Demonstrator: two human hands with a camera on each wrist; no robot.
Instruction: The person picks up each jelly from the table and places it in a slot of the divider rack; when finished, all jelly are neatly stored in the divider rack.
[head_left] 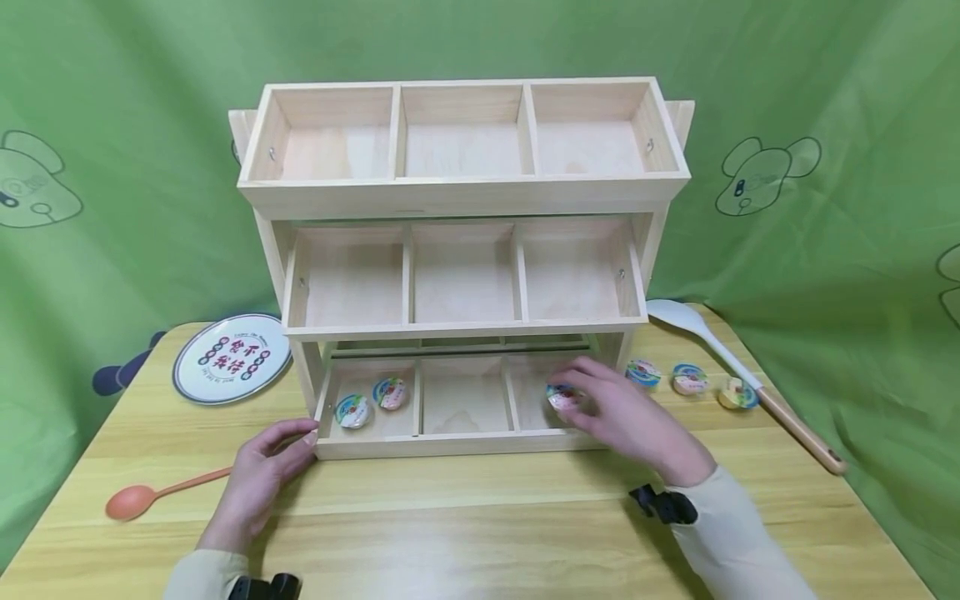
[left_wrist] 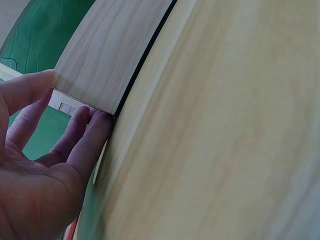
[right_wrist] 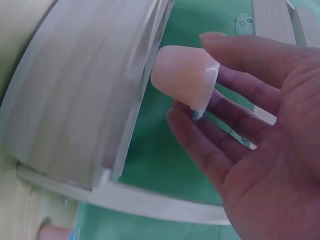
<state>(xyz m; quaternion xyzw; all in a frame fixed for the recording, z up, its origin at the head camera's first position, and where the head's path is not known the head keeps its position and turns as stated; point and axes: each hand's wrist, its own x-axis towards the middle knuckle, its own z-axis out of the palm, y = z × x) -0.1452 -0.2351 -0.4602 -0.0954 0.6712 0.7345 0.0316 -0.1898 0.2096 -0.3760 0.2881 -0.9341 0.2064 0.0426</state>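
A three-tier wooden rack (head_left: 465,192) stands on the table, each tier split into three compartments. My right hand (head_left: 637,417) holds a small jelly cup (right_wrist: 182,72) between thumb and fingers, over the bottom tier's right compartment. The cup has a pale pink body and a printed lid, and lies tilted on its side in the right wrist view. My left hand (head_left: 262,475) grips the bottom tier's front left corner with its fingertips (left_wrist: 102,122). Two more jelly cups, one pale (head_left: 352,412) and one pinkish (head_left: 390,393), sit in the bottom left compartment.
Right of the rack lie three jelly cups, one by the rack (head_left: 643,373), a middle one (head_left: 689,379) and a yellowish one (head_left: 737,394), beside a wooden-handled white spatula (head_left: 697,325). On the left are a printed plate (head_left: 232,358) and an orange spoon (head_left: 131,502). Green cloth (head_left: 825,83) hangs behind.
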